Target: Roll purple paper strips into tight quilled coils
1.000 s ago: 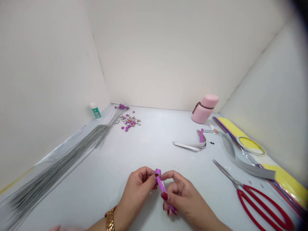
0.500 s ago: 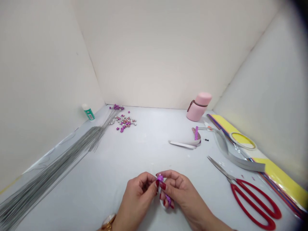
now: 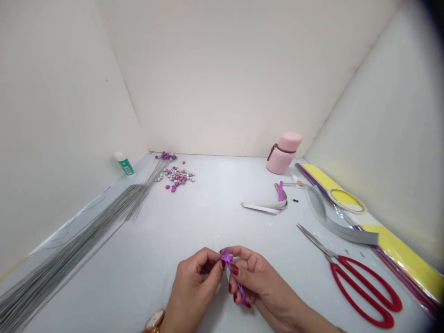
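Note:
A shiny purple strip with a whitish underside [image 3: 227, 257] is pinched between both hands at the bottom centre, its top folded into a small knot-like shape. My left hand [image 3: 201, 282] grips the folded part from the left between thumb and forefinger. My right hand [image 3: 258, 280] holds it from the right, and the strip's purple tail hangs down among its lower fingers. Beyond the hands lie a loose curled strip [image 3: 262, 208] and, at the back left, a pile of small purple, silver and pink folded pieces [image 3: 179, 175].
Grey wires [image 3: 79, 231] run along the left, near a glue stick [image 3: 125, 164]. A pink flask [image 3: 283, 152] stands at the back right. Red-handled scissors [image 3: 333, 256], a grey ribbon [image 3: 354, 234], a tape roll [image 3: 347, 201] and yellow sheets [image 3: 398, 249] lie on the right.
The view has shifted slightly. Both hands remain together on the purple strip, and its folded top now shows a little more between the fingertips.

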The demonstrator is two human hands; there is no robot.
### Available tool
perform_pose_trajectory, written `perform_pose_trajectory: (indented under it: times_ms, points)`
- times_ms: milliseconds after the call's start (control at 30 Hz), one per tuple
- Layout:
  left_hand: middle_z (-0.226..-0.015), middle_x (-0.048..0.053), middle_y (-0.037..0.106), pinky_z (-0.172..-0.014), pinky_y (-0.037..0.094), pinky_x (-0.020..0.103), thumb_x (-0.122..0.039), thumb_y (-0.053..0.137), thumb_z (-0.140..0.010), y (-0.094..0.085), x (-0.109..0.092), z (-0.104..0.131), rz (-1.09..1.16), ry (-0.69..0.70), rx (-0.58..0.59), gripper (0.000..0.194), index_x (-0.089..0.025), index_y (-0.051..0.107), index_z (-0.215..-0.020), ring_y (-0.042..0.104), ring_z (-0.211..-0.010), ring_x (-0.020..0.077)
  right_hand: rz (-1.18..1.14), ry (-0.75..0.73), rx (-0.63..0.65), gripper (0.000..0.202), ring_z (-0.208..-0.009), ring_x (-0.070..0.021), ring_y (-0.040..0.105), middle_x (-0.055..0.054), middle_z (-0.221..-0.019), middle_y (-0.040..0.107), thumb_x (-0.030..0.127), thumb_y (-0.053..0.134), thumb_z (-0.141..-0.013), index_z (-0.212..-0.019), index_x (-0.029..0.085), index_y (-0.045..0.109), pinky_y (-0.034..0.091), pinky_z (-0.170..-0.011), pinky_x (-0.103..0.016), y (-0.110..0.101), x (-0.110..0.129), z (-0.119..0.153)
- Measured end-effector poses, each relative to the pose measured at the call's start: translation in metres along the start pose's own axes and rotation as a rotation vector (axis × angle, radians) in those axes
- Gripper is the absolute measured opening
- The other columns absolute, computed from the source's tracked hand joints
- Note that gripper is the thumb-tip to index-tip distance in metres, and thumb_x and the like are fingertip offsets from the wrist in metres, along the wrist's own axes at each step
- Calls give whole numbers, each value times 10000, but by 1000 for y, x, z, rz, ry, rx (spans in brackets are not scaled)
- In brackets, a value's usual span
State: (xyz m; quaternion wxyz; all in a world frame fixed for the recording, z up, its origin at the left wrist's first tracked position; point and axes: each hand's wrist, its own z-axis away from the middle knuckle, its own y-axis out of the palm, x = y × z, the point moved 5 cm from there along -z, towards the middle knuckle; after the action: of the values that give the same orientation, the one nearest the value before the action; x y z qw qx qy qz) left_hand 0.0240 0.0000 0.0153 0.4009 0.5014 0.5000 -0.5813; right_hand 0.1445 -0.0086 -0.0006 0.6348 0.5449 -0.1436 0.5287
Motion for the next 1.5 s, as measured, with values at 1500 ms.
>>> perform_pose_trajectory:
  times_ms: [1500]
  points:
    - [-620, 4, 592, -554, 377, 184, -193, 428, -804, 9, -11, 0, -332, 114, 206, 186, -180, 572, -687, 513, -561, 120, 352, -195, -271, 320, -394, -59, 393, 38, -441, 490, 430, 585, -734, -694, 114, 617, 270, -402, -184, -22, 14, 0]
